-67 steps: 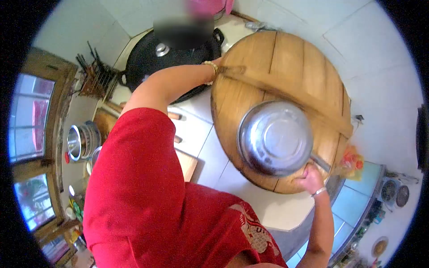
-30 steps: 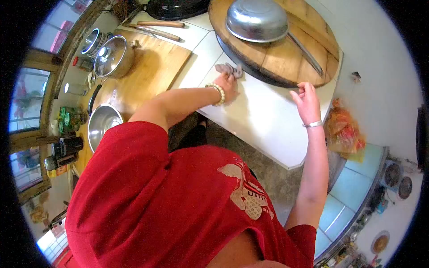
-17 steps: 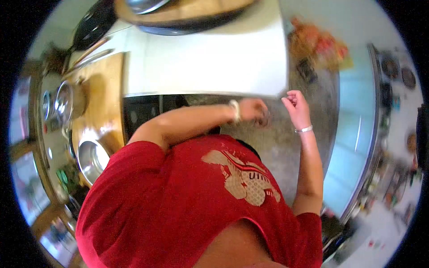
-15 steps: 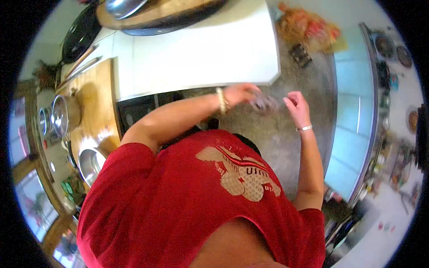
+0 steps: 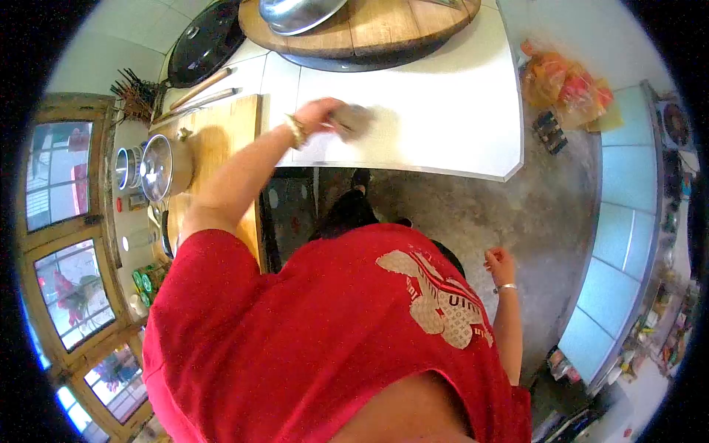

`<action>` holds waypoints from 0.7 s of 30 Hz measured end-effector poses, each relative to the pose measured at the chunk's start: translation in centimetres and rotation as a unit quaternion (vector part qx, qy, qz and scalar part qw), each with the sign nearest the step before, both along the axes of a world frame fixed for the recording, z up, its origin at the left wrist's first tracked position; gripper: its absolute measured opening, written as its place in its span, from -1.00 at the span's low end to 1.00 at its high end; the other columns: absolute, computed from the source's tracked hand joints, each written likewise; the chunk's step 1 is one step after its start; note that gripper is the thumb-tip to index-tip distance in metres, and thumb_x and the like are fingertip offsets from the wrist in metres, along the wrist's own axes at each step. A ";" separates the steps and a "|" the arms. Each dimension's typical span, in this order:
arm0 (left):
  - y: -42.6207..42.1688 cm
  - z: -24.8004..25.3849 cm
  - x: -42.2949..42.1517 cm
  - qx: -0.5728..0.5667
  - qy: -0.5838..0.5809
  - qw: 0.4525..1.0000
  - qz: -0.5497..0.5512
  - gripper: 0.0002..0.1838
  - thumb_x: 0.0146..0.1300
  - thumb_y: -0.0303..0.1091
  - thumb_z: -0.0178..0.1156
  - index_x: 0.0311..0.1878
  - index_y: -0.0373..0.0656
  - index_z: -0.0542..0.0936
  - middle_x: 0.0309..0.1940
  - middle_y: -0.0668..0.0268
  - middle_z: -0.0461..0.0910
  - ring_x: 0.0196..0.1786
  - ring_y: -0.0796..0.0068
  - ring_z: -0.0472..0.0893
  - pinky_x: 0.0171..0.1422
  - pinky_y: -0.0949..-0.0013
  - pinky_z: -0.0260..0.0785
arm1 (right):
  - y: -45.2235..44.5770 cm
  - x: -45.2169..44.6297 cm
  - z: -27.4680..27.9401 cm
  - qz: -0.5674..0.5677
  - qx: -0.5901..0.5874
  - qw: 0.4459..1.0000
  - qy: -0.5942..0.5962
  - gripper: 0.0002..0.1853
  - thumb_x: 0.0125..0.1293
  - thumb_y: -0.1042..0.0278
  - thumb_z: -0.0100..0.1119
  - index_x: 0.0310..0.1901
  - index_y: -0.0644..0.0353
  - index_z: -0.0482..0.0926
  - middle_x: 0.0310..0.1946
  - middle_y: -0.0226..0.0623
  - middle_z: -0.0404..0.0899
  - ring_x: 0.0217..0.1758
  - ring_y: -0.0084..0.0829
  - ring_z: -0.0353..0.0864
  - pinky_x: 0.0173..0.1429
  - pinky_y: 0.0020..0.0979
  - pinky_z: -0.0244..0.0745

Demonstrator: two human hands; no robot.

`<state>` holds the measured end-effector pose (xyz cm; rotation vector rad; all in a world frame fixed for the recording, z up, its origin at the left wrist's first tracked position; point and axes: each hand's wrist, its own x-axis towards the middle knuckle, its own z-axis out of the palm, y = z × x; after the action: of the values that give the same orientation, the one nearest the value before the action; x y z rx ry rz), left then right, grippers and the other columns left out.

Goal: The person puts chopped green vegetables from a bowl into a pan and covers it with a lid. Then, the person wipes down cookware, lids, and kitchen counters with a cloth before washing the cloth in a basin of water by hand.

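My left hand point(image 5: 322, 116), with a beaded bracelet at its wrist, is closed on a crumpled greyish cloth point(image 5: 353, 122). The cloth is over the white countertop point(image 5: 443, 122), near its left part, and looks slightly blurred. My right hand point(image 5: 501, 260), with a silvery band at the wrist, hangs low beside my body above the floor. Its fingers are loosely curled in and nothing shows in them.
A round wooden board point(image 5: 384, 33) carries a metal bowl point(image 5: 299, 13) at the counter's back. To the left, a glass-lidded pot point(image 5: 167, 168) stands on a wooden surface point(image 5: 236, 148), near a black wok point(image 5: 207, 44). Plastic bags point(image 5: 565, 85) lie right of the counter.
My left hand has carried the cloth from beyond the counter's front edge leftward onto the white top. My right hand has dropped back to my side. The camera view has shifted.
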<state>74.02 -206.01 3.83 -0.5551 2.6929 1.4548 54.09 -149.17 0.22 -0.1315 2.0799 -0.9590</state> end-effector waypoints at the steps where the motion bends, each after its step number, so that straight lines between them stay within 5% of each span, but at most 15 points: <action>1: -3.6 -0.2 1.0 0.160 -0.050 0.975 0.144 -0.55 0.04 -0.36 0.19 0.05 -0.14 0.42 -0.05 0.20 0.50 -0.07 0.31 0.55 0.01 0.28 0.45 | -0.6 0.3 -0.2 -0.003 0.003 1.000 0.001 -0.78 0.15 0.25 0.19 -0.29 0.19 0.45 -0.49 -0.38 0.51 -0.52 -0.56 0.50 -0.47 -0.54 0.37; 2: -7.1 -0.4 2.1 0.302 -0.058 0.898 0.316 -0.66 0.27 -0.20 -0.02 0.04 -0.14 0.43 -0.06 0.14 0.50 -0.07 0.29 0.55 -0.02 0.30 0.47 | -1.6 0.5 -0.4 0.002 0.014 1.000 0.003 -0.78 0.15 0.25 0.19 -0.29 0.19 0.45 -0.50 -0.38 0.51 -0.52 -0.55 0.50 -0.47 -0.54 0.37; 5: -16.4 -4.2 4.3 0.243 -0.014 0.881 0.407 -0.63 0.27 -0.20 -0.07 0.02 -0.25 0.42 -0.13 0.11 0.55 -0.11 0.25 0.56 -0.03 0.24 0.45 | -3.7 0.5 -1.1 -0.007 0.035 0.999 -0.007 -0.78 0.15 0.24 0.19 -0.29 0.19 0.46 -0.50 -0.38 0.51 -0.52 -0.54 0.51 -0.47 -0.53 0.38; 7: -21.2 -13.1 6.2 0.044 -0.065 0.900 0.428 -0.62 0.27 -0.21 -0.10 0.01 -0.30 0.42 -0.14 0.04 0.55 -0.13 0.15 0.57 0.00 0.21 0.42 | -4.8 0.5 -1.2 -0.016 0.041 0.999 -0.024 -0.78 0.15 0.23 0.19 -0.29 0.19 0.46 -0.50 -0.38 0.51 -0.52 -0.54 0.51 -0.47 -0.52 0.39; 9: -12.9 -6.2 3.1 -0.196 -0.168 0.893 0.369 -0.63 0.28 -0.24 -0.17 0.01 -0.29 0.42 -0.06 -0.06 0.49 -0.02 -0.03 0.48 0.06 0.15 0.34 | -5.2 0.7 -1.2 0.000 0.052 0.999 -0.006 -0.78 0.16 0.23 0.18 -0.28 0.19 0.46 -0.49 -0.38 0.51 -0.52 -0.54 0.51 -0.44 -0.51 0.41; 10: -12.4 -9.6 3.6 -0.266 -0.108 0.901 0.326 -0.64 0.28 -0.25 -0.18 0.00 -0.28 0.42 -0.06 -0.07 0.47 -0.01 -0.05 0.46 0.05 0.14 0.33 | -5.2 1.2 -1.6 -0.012 0.054 0.998 -0.002 -0.78 0.16 0.23 0.18 -0.28 0.19 0.46 -0.49 -0.38 0.51 -0.52 -0.54 0.51 -0.44 -0.51 0.41; 11: -11.8 -14.2 4.1 -0.269 -0.016 0.919 0.289 -0.65 0.27 -0.26 -0.16 0.01 -0.27 0.41 -0.11 -0.04 0.48 -0.05 -0.03 0.46 0.04 0.14 0.33 | -4.6 1.7 -2.4 -0.001 0.031 1.000 0.000 -0.78 0.16 0.23 0.17 -0.29 0.19 0.46 -0.49 -0.38 0.51 -0.52 -0.53 0.50 -0.43 -0.49 0.42; 13: -2.6 -8.7 -0.5 -0.291 -0.083 0.924 0.235 -0.68 0.23 -0.36 -0.12 0.03 -0.21 0.41 -0.11 0.04 0.48 -0.09 0.08 0.48 0.00 0.17 0.36 | -2.6 2.8 -3.6 -0.009 -0.006 0.999 0.039 -0.77 0.17 0.22 0.16 -0.29 0.21 0.46 -0.49 -0.37 0.51 -0.51 -0.49 0.48 -0.40 -0.45 0.44; 14: 1.9 -6.8 -3.0 -0.282 -0.111 0.932 0.201 -0.68 0.22 -0.41 -0.10 0.05 -0.18 0.40 -0.12 0.08 0.48 -0.10 0.14 0.48 -0.02 0.18 0.38 | -0.9 3.0 -6.3 0.052 0.021 0.998 0.021 -0.76 0.16 0.21 0.16 -0.29 0.22 0.48 -0.48 -0.33 0.52 -0.46 -0.50 0.48 -0.35 -0.44 0.43; 15: 6.3 -4.5 -5.3 -0.274 -0.125 0.940 0.160 -0.66 0.20 -0.45 -0.08 0.06 -0.15 0.40 -0.12 0.12 0.48 -0.12 0.20 0.49 -0.04 0.20 0.39 | -1.8 3.4 -3.7 0.143 0.140 0.977 0.075 -0.74 0.14 0.19 0.16 -0.28 0.23 0.49 -0.46 -0.26 0.55 -0.41 -0.48 0.50 -0.30 -0.39 0.42; 16: 9.4 -6.1 -7.6 -0.204 -0.148 0.959 0.133 -0.65 0.19 -0.46 -0.07 0.08 -0.14 0.37 -0.16 0.10 0.48 -0.12 0.22 0.49 -0.06 0.22 0.40 | -1.1 4.0 -2.9 0.199 0.123 0.961 0.145 -0.71 0.13 0.15 0.16 -0.29 0.23 0.49 -0.43 -0.22 0.57 -0.39 -0.41 0.51 -0.27 -0.34 0.41; 17: 14.0 -5.4 -8.9 -0.352 -0.048 0.935 0.014 -0.68 0.21 -0.45 -0.07 0.05 -0.16 0.38 -0.24 0.07 0.48 -0.18 0.19 0.51 -0.07 0.23 0.41 | -0.4 5.4 -2.6 0.122 0.085 0.982 0.113 -0.70 0.13 0.13 0.14 -0.31 0.24 0.49 -0.42 -0.20 0.57 -0.37 -0.33 0.52 -0.24 -0.30 0.41; 19: 22.1 -2.0 -12.2 -0.342 -0.018 0.936 -0.077 -0.71 0.18 -0.47 -0.01 0.00 -0.18 0.42 -0.25 0.06 0.50 -0.23 0.14 0.52 -0.05 0.21 0.39 | 1.6 6.3 -1.4 0.117 0.114 0.981 0.105 -0.65 0.14 0.06 0.15 -0.30 0.24 0.48 -0.45 -0.20 0.56 -0.37 -0.31 0.52 -0.25 -0.30 0.40; 21: 26.5 -3.0 -15.3 -0.212 -0.063 0.965 -0.145 -0.72 0.12 -0.50 0.08 -0.05 -0.19 0.45 -0.17 0.07 0.52 -0.16 0.12 0.53 0.00 0.21 0.38 | 5.1 7.9 -1.1 0.056 0.117 0.984 0.126 -0.62 0.14 0.02 0.15 -0.31 0.24 0.47 -0.49 -0.21 0.53 -0.39 -0.30 0.49 -0.26 -0.28 0.39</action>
<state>58.73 -179.50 0.87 -0.2350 2.8356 0.7526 62.02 -144.05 -0.89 -0.2547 2.3728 -0.6509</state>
